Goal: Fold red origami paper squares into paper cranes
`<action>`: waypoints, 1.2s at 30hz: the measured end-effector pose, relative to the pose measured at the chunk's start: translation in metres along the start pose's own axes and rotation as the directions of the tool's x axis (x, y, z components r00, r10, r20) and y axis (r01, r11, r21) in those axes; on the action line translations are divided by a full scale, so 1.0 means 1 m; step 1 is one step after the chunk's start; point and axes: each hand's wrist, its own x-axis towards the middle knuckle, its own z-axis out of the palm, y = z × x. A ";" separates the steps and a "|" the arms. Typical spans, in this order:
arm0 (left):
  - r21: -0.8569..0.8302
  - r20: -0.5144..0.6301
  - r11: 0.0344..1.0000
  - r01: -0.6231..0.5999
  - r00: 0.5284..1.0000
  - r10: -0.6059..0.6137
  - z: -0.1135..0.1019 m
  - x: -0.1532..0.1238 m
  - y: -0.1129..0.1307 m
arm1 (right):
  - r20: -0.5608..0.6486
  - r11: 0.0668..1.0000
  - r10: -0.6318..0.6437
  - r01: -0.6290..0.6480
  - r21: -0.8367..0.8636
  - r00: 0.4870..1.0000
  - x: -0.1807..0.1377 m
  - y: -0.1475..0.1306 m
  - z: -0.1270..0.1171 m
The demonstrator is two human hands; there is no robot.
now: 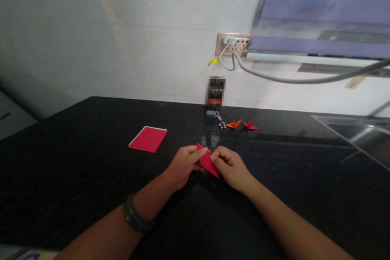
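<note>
A folded piece of red origami paper [207, 163], narrow and pointed at both ends, is held between my two hands just above the dark countertop. My left hand [186, 164] grips its left side, thumb on top and fingers beneath. On the other side, my right hand [229, 166] pinches the paper's edge between thumb and bent fingers. To the left lies a stack of square red paper [148, 139] with a pale sheet edge showing. Beyond my hands sit an orange paper crane [234, 124] and a red paper crane [250, 125].
A phone-like object [215, 92], blurred out, leans on the wall with a beaded strap [221, 122] before it. A metal sink [362, 134] is set in the counter [91, 162] at right. A grey cable [283, 79] hangs from the wall socket [233, 44].
</note>
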 end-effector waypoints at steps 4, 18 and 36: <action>-0.007 -0.161 1.000 0.025 0.987 -0.025 0.001 0.000 -0.001 | -0.173 0.930 -0.248 0.185 -0.318 0.953 -0.002 -0.002 -0.002; -0.054 -0.123 0.998 0.022 0.992 -0.029 0.005 -0.001 -0.003 | 0.014 0.721 -0.413 0.336 -0.606 0.911 -0.007 -0.006 0.001; 0.175 -0.159 0.979 -0.101 0.979 0.129 0.008 -0.004 0.001 | -0.219 0.962 -0.138 0.078 -0.262 0.966 -0.003 0.003 0.005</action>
